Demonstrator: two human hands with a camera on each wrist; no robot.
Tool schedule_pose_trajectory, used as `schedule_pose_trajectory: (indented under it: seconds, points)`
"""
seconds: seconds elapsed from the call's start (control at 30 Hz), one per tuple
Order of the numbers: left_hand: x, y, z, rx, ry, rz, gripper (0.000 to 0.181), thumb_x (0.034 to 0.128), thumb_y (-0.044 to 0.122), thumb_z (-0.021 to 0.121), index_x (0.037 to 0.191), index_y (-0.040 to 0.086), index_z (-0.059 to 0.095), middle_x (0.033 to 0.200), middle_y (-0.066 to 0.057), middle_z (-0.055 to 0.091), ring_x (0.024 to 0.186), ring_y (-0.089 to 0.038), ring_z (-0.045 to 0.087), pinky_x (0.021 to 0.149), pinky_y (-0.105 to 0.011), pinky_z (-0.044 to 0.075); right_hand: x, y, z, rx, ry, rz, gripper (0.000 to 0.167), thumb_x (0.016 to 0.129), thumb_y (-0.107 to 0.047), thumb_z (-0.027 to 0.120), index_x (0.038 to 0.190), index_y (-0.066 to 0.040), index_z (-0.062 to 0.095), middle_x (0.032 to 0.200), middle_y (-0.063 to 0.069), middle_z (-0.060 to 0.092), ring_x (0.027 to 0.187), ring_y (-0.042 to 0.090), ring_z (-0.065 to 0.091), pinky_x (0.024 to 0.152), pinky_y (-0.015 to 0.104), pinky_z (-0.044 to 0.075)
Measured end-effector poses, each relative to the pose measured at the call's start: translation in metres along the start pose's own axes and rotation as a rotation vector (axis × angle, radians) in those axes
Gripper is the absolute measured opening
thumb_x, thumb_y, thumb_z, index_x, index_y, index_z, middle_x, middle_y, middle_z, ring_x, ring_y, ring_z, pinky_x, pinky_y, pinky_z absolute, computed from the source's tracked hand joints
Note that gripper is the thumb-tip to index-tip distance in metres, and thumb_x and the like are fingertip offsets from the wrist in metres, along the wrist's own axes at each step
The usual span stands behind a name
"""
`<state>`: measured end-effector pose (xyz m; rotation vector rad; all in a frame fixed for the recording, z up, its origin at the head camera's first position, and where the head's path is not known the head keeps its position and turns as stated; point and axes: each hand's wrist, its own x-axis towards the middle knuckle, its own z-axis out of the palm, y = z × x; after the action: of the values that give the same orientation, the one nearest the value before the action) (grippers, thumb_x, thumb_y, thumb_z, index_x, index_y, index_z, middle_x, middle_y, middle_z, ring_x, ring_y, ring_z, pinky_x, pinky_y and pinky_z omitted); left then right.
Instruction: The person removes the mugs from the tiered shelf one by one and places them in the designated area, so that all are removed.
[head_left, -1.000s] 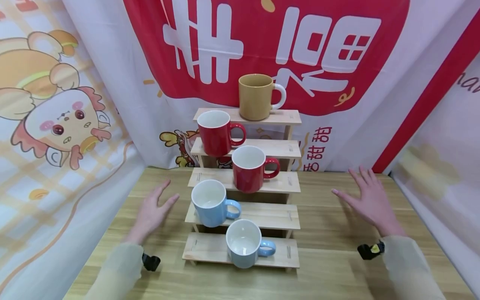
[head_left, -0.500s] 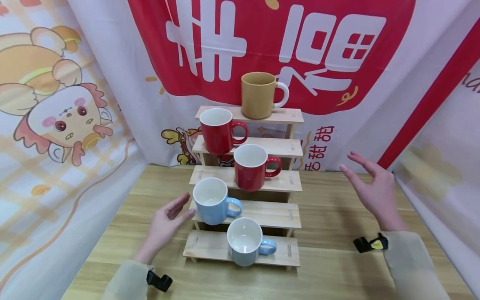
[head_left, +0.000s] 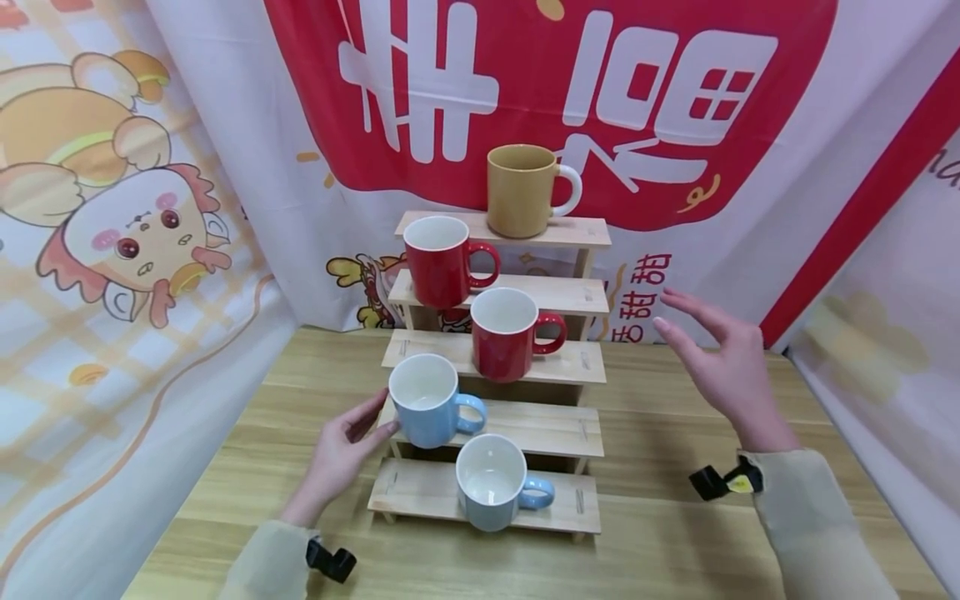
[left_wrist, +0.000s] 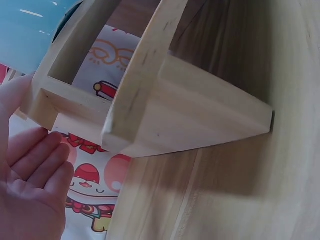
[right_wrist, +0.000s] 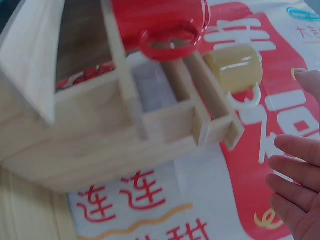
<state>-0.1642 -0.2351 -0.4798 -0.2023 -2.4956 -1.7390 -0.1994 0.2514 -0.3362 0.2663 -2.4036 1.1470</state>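
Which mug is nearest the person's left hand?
The light-blue cylindrical mug, second step from the bottom of the wooden rack. It sits right beside the left hand; the other light-blue mug stands one step lower, farther right.

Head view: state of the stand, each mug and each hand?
Stand, upright, one mug per shelf.
Tan mug, upright, inside bottom hidden.
Upper red mug, upright, no contents visible.
Lower red mug, upright, no contents visible.
Upper blue mug, upright, no contents visible.
Lower blue mug, upright, no contents visible.
Left hand, beside the upper blue mug, contact unclear.
Right hand, fingers extended, holding nothing.
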Motion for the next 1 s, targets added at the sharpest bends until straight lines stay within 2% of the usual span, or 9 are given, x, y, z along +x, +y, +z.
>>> schedule_pose_trajectory:
  seconds: [0.17,0.3,0.4,0.5,0.73,0.9,1.0]
  points:
    - [0.000,-0.001,0.000,-0.022,0.008,-0.006,0.064,0.0926,0.035,0.077,0.147,0.011,0.053,0.152,-0.007,0.049,0.138,-0.028,0.047,0.111,-0.032,0.039,0.012,-0.016,0.002,0.044,-0.028,-0.028,0.045,0.096,-0.041,0.072,0.139,-0.034,0.064,0.144,-0.004,0.058,0.139,0.020,0.046,0.111,0.066,0.036]
    - [0.000,-0.003,0.000,-0.029,0.004,0.006,0.063,0.0931,0.032,0.077,0.147,0.009,0.053,0.151,-0.008,0.049,0.137,-0.028,0.048,0.110,-0.032,0.041,0.025,-0.028,0.003,0.057,-0.040,-0.090,0.044,0.096,-0.037,0.072,0.139,-0.030,0.065,0.140,-0.003,0.061,0.135,0.019,0.050,0.111,0.060,0.040]
    - [0.001,-0.003,0.000,-0.018,-0.002,0.011,0.063,0.0932,0.032,0.077,0.147,0.008,0.053,0.151,-0.008,0.049,0.137,-0.029,0.048,0.110,-0.031,0.040,0.038,-0.035,0.002,0.077,-0.039,-0.106,0.045,0.096,-0.037,0.072,0.139,-0.026,0.065,0.139,-0.003,0.062,0.132,0.019,0.052,0.113,0.056,0.039]
    - [0.002,-0.003,0.000,-0.019,-0.002,0.007,0.063,0.0930,0.031,0.077,0.146,0.008,0.054,0.151,-0.009,0.049,0.138,-0.029,0.047,0.111,-0.031,0.040,0.052,-0.043,0.000,0.092,-0.036,-0.078,0.047,0.095,-0.041,0.072,0.139,-0.027,0.065,0.140,-0.006,0.061,0.132,0.017,0.051,0.113,0.051,0.040]
    - [0.005,-0.002,0.001,-0.034,0.001,-0.001,0.064,0.0914,0.031,0.079,0.146,0.007,0.054,0.150,-0.010,0.050,0.138,-0.029,0.047,0.111,-0.032,0.040,0.086,-0.056,-0.002,0.109,-0.088,0.078,0.059,0.092,-0.059,0.066,0.144,-0.032,0.060,0.142,-0.008,0.059,0.128,0.019,0.053,0.102,0.044,0.053]
    - [0.003,-0.001,0.000,-0.048,-0.005,0.003,0.064,0.0913,0.031,0.079,0.146,0.010,0.054,0.151,-0.008,0.049,0.139,-0.029,0.046,0.112,-0.032,0.039,0.108,-0.064,-0.005,0.188,-0.049,0.072,0.061,0.090,-0.059,0.070,0.142,-0.029,0.062,0.141,-0.006,0.060,0.127,0.019,0.054,0.104,0.042,0.051]
    - [0.001,-0.001,-0.001,-0.052,-0.005,0.003,0.063,0.0912,0.031,0.079,0.146,0.011,0.054,0.152,-0.008,0.049,0.139,-0.028,0.046,0.112,-0.031,0.038,0.121,-0.071,-0.007,0.209,-0.032,0.083,0.061,0.088,-0.060,0.071,0.141,-0.031,0.063,0.142,-0.007,0.059,0.128,0.019,0.053,0.106,0.041,0.049]
